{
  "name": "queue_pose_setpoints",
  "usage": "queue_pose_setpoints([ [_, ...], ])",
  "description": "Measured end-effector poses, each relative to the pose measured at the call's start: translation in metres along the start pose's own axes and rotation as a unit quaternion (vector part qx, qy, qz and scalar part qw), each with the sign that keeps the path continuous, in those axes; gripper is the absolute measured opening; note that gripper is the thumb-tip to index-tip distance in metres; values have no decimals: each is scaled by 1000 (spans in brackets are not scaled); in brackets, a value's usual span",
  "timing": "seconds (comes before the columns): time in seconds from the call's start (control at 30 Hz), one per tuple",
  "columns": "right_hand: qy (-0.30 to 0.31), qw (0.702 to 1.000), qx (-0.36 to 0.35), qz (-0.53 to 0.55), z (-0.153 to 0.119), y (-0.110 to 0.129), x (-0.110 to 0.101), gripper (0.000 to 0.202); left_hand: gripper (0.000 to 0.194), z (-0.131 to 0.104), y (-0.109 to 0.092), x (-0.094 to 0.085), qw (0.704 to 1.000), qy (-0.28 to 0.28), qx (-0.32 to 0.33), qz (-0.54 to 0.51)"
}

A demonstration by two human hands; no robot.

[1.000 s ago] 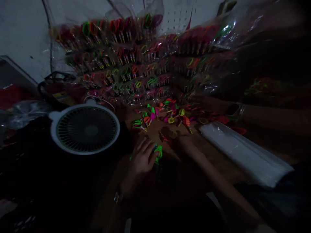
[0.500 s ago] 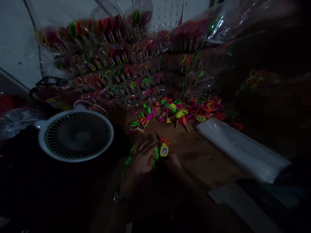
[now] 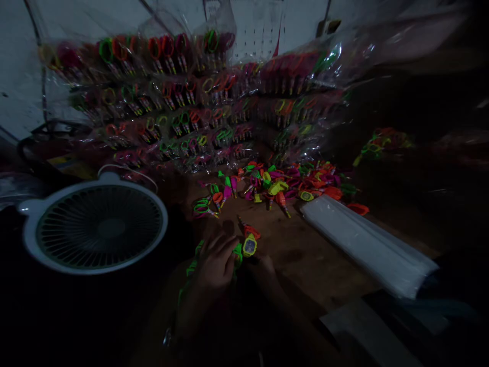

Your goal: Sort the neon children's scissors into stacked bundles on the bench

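Observation:
My left hand [image 3: 216,260] lies curved over a bunch of green toy watches [image 3: 237,253], whose bright straps show on both sides of its fingers. Its fingertips point away from me, and a shiny band shows at the wrist. Just beyond the fingertips, a yellow toy watch [image 3: 250,245] with a square face rests against an orange one [image 3: 252,232] with a striped, pointed end. Close below the yellow watch is my right hand [image 3: 265,267], dim and in shadow; its fingers and anything in them are hidden in the dark.
A pile of colourful toy watches [image 3: 280,186] spreads across the brown table [image 3: 301,255]. Behind it are stacked clear bags of watches [image 3: 183,122]. A round fan [image 3: 103,224] stands at left. Flat plastic bags [image 3: 367,244] lie at right. The scene is dark.
The whole view has shifted, so things appear a little further left and mostly lower. Both hands keep nearly the same place beside the green and yellow watches.

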State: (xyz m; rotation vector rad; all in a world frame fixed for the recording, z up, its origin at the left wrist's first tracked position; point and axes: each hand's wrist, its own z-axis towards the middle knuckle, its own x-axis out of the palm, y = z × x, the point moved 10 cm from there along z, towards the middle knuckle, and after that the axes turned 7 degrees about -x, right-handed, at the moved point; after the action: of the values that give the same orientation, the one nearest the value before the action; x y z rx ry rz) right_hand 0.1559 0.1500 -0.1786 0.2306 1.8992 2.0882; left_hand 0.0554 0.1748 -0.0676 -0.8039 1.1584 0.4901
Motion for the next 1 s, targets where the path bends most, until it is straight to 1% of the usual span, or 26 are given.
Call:
queue_pose_setpoints([
  [0.07,-1,1000,-12,-23,2,1,-3,25,38,0,1,0,1000,-1,-3,-4],
  [0.1,-12,999,-16,-46,3,3,-7,25,38,0,0,0,1000,-1,-1,-6],
  [0.17,-47,996,0,-79,3,3,-20,27,38,-1,-1,-2,1000,-4,1,-8],
  [0.23,-78,995,31,-62,1,-1,-29,32,37,-2,-1,-4,1000,-11,1,-12],
  [0.27,-84,995,45,-40,-1,-3,-30,33,37,-2,-1,-5,1000,-15,1,-14],
  [0.37,-61,997,49,13,-3,-5,-21,31,36,-3,-1,-7,999,-29,8,-19],
  [0.47,-43,998,43,-6,-2,-6,-17,28,36,-4,0,-8,998,-50,14,-20],
  [0.57,-45,997,58,-3,-2,-7,-20,32,37,-5,2,-6,998,-51,10,-23],
  [0.63,-36,999,35,-17,-2,1,-19,28,38,-5,2,-5,999,-43,10,-24],
  [0.7,-28,998,-21,-58,-3,15,-17,21,39,-4,3,-4,999,-33,14,-25],
  [0.77,-13,992,-82,-92,-5,27,-8,18,41,-2,0,-5,999,-28,25,-32],
  [0.8,-3,989,-104,-103,-6,29,-2,17,43,-1,-2,-6,998,-28,33,-39],
  [0.9,36,979,-139,-143,-6,22,15,27,54,4,-12,-9,997,-23,51,-52],
  [0.97,70,969,-146,-188,-1,15,20,32,58,6,-21,-3,997,14,63,-51],
  [1.0,90,963,-152,-205,3,14,20,31,58,7,-25,1,996,35,69,-50],
])
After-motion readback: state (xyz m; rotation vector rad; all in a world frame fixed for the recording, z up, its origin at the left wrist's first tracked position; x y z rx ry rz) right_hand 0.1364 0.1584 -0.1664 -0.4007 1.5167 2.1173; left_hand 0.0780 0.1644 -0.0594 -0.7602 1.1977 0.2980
